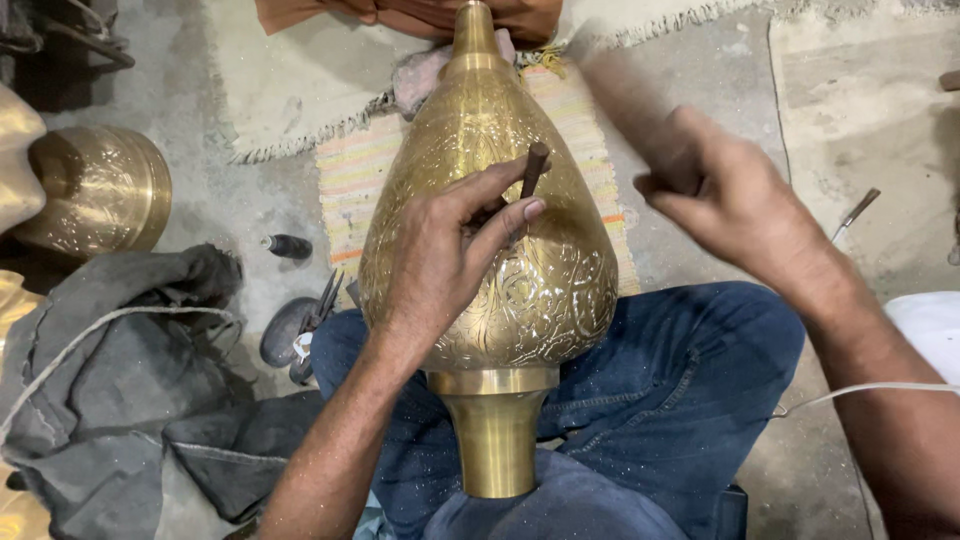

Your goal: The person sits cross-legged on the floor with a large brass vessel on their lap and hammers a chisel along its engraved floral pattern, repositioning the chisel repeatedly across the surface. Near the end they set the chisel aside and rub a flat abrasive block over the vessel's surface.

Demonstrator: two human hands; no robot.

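Resting across the person's lap, one large brass vase (500,270), teardrop-shaped and covered in engraved scrolls, lies with its plain neck toward the camera. One left hand (440,255) lies on its belly, fingers pinching a short dark chisel (533,168) against the metal. One right hand (715,195) is clenched around a blurred hammer handle (625,95) raised beside the vase. Two denim-clad legs (690,370) bear the vase. One striped mat (350,180) lies under it. At the left sit one brass bowl (95,190), one grey cloth (130,380) and one pair of pliers (318,310), all on a dusty concrete floor (240,220).
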